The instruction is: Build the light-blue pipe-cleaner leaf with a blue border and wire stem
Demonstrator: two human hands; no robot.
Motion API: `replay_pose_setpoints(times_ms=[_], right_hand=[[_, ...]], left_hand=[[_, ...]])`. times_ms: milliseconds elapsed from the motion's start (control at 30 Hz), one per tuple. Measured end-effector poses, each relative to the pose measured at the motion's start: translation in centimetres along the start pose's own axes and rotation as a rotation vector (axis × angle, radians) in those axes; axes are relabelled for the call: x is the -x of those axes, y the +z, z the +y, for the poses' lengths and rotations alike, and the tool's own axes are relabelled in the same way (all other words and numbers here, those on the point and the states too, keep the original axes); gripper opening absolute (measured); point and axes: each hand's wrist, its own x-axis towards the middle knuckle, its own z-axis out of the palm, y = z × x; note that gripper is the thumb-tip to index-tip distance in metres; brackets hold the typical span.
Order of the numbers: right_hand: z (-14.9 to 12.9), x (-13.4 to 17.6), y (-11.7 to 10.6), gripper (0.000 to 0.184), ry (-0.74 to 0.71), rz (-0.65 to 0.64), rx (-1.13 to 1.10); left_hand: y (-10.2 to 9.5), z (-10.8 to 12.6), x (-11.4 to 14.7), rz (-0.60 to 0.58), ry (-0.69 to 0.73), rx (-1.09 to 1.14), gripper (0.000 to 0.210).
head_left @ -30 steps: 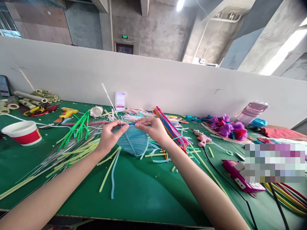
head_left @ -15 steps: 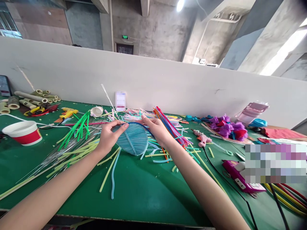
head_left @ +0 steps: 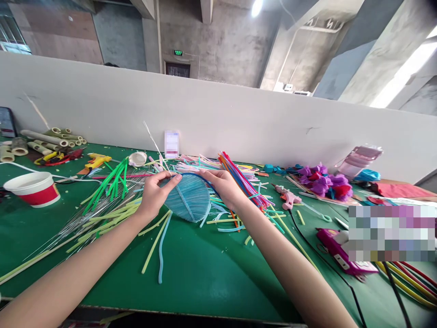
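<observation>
A blue-teal leaf made of pipe cleaners, with a raised midrib, is held up above the table. My left hand pinches its stem end between thumb and fingers. Thin wires stick up out of that grip. Along the leaf's upper edge runs a dark blue pipe cleaner. My right hand is closed on this strip at the upper right of the leaf, its fingertips pressed to the rim. The fingers partly hide the strip.
Yellow-green pipe cleaners and loose wires lie at left, near a paper cup and a yellow glue gun. Colourful pipe cleaners lie behind my hands. Rightward are a pink glue gun, its cable and a magenta power strip.
My right fingertips have shifted slightly left and down onto the leaf's upper edge, bringing the dark blue strip closer against it. The left hand keeps its pinch, almost unmoved.
</observation>
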Motion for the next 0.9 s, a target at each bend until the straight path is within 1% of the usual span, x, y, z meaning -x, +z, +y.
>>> replay_pose_setpoints(times_ms=[233,467,700,900], right_hand=[[0.14,0.02,-0.14,0.043,-0.03,0.059,0.098],[0.65,-0.24,0.14,0.043,-0.048,0.122,0.104],[0.61,-0.21,-0.1,0.045,-0.038,0.104,0.121],[0.31,-0.13,-0.45,0.049,-0.028,0.07,0.122]], left_hand=[[0.04,-0.23,0.02,0.007,0.008,-0.001,0.028],[0.06,-0.28,0.06,0.007,0.019,0.004,0.027],[0.24,-0.05,0.12,0.022,0.007,-0.006,0.03],[0.25,-0.04,0.06,0.041,-0.028,0.036,0.03]])
